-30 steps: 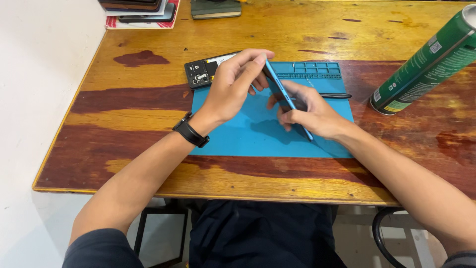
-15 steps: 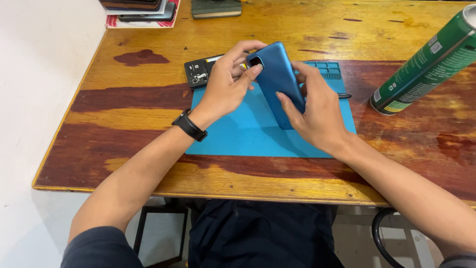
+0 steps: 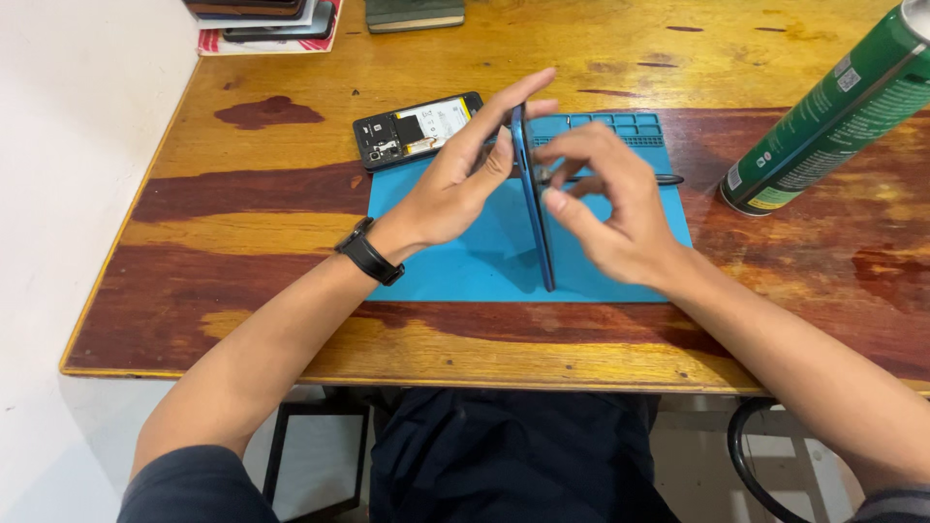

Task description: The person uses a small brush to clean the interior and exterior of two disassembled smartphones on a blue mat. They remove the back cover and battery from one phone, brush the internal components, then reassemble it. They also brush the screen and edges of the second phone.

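Note:
A thin blue phone back cover stands edge-on toward me above the blue work mat. My left hand, with a black watch on the wrist, presses its fingers against the cover's left face. From the other side my right hand grips the cover with thumb and fingertips. An opened phone body with its inner parts exposed lies at the mat's far left corner, just beyond my left hand.
A green spray can lies tilted at the right of the wooden table. Books and a dark notebook sit at the far edge. A thin dark tool rests on the mat behind my right hand.
The blue cover has turned from showing its broad back face to standing edge-on. Both hands have shifted their grip around it, staying above the mat.

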